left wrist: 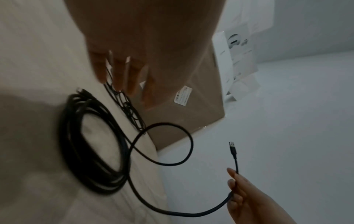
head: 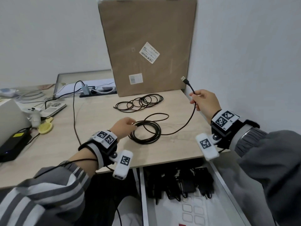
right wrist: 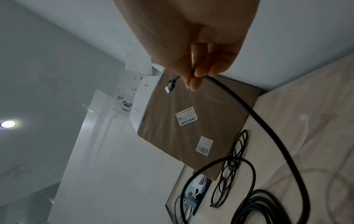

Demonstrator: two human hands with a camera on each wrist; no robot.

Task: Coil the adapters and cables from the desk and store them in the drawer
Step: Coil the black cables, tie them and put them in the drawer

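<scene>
On the desk (head: 91,121) the big cable (head: 147,132) lies in the middle (the thin cable (head: 140,102) at twelve o'clock, box (head: 147,46) behind); the drawer (head: 224,181) sits at six o'clock.

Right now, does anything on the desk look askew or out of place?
Nothing damaged. The thin cable by the cardboard box lies in loose, uneven overlapping loops, not a neat coil.

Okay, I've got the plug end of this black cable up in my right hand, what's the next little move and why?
Probably bring the right hand toward the left hand and lay the slack onto the coil. The USB plug is raised and a long loose run still trails to the bundle on the desk, where the left hand is at the coil's edge. The open drawer comes after.
</scene>
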